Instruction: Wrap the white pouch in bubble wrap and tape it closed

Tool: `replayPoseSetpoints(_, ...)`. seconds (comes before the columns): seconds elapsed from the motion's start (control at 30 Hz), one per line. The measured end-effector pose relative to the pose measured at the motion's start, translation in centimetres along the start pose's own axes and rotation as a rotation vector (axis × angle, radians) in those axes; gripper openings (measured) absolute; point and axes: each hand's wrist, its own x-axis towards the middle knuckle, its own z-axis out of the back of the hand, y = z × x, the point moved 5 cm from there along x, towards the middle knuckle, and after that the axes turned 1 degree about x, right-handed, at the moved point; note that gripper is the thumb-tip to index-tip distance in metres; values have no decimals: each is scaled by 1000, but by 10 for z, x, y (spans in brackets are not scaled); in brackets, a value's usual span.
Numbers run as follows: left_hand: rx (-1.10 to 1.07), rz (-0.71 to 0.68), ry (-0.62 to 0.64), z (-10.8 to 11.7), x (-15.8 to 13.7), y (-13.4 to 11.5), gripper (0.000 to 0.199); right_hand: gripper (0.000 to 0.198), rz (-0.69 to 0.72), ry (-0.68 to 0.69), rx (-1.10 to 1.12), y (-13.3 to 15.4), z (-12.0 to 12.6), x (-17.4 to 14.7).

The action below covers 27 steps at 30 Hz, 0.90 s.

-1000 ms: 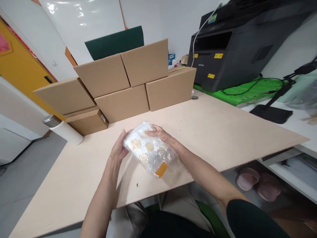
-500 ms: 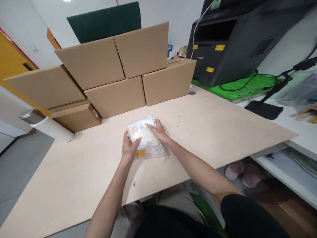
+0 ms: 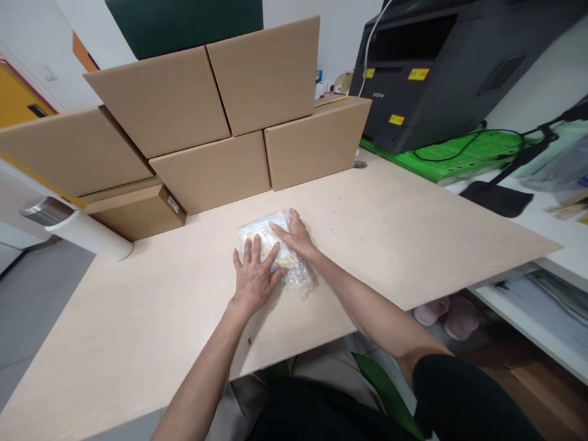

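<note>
A flat white package in clear bubble wrap (image 3: pixel 264 225) lies on the pale wooden tabletop, with yellowish patches showing through the film. Spread flat over its lower left part is my left hand (image 3: pixel 255 277), fingers apart and pressing on the wrap. My right hand (image 3: pixel 297 237) grips the right edge, thumb on top and fingers along the side. Loose, crumpled wrap sticks out at the near right corner. The patches under my left hand are partly hidden.
Stacked cardboard boxes (image 3: pixel 211 174) line the back of the table (image 3: pixel 160 324), topped by a dark green box (image 3: pixel 193 24). A white cylinder with a metallic end (image 3: pixel 98 236) lies at the left edge. A dark printer (image 3: pixel 404 86) and black lamp base (image 3: pixel 498 199) stand right.
My left hand has gone from holding the package's left edge to lying spread on top of it, covering the orange patch. My right hand stays on the right edge. The view has shifted slightly.
</note>
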Motion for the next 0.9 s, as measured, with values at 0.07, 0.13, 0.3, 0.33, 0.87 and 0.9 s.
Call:
replayPoseSetpoints(0.07,4,-29,-38,0,0,-5,57,100,9,-2,-34,1,-1,2)
replayPoseSetpoints(0.13,-8,-91,-47,-3,-1,-12,55,100,13,2,-51,0,-1,4)
replayPoseSetpoints(0.3,-26,-170,-5,-15,-3,-23,58,98,52,-8,34,3,5,1)
replayPoseSetpoints(0.33,-27,-168,-6,-16,-3,-25,60,98,69,-8,27,5,7,0)
replayPoseSetpoints(0.87,-1171,811,-283,-3,50,96,37,76,192,90,-189,-10,0,8)
replayPoseSetpoints(0.9,-1260,856,-217,-9,57,101,39,76,202,89,-188,-10,-1,8)
